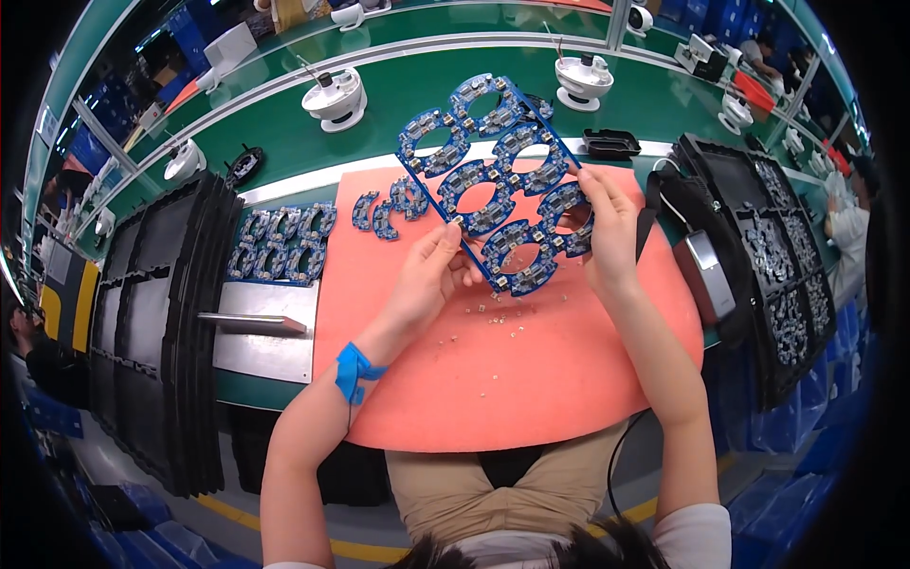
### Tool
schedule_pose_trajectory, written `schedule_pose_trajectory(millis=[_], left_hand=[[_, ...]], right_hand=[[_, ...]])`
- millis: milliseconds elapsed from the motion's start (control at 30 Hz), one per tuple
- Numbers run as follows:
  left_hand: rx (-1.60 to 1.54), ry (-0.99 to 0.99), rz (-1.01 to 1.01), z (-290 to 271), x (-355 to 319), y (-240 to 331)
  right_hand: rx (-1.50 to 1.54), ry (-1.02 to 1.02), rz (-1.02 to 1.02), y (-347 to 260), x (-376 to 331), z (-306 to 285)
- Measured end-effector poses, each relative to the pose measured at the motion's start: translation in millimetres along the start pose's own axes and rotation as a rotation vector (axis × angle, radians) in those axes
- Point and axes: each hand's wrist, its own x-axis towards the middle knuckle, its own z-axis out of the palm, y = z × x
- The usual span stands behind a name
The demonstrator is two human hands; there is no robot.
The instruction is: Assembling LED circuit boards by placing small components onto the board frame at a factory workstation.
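A blue circuit board panel (479, 220) with several ring-shaped boards in a frame is raised and tilted above the pink mat (427, 398). My left hand (431, 270) pinches its lower left edge between thumb and fingers. On the panel's right edge, my right hand (609, 228) grips with the thumb in front. A blue wrist strap (357, 373) circles my left wrist. Small pale bits (498, 321) lie scattered on the mat below the panel. Left of the panel, a few separate curved circuit boards (384, 221) rest on the mat.
Another circuit board panel (275, 256) lies left of the mat, above a metal plate (261, 356). Black trays (152, 332) are stacked at the left; a black tray of boards (773, 256) stands at the right beside a silver box (704, 275). White round fixtures (334, 100) line the green bench behind.
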Motion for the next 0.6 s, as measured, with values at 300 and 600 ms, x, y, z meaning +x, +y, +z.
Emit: schedule_pose_trajectory(millis=[300,600], left_hand=[[0.366,0.246,0.232,-24.5,17.1,-6.3],[0.972,-0.013,0.537,-3.5,9.7,-5.8]], right_hand=[[0.086,0.155,-0.201,5.2,20.1,8.7],[-0.245,-0.483,-0.449,-3.8,-1.5,161.1]])
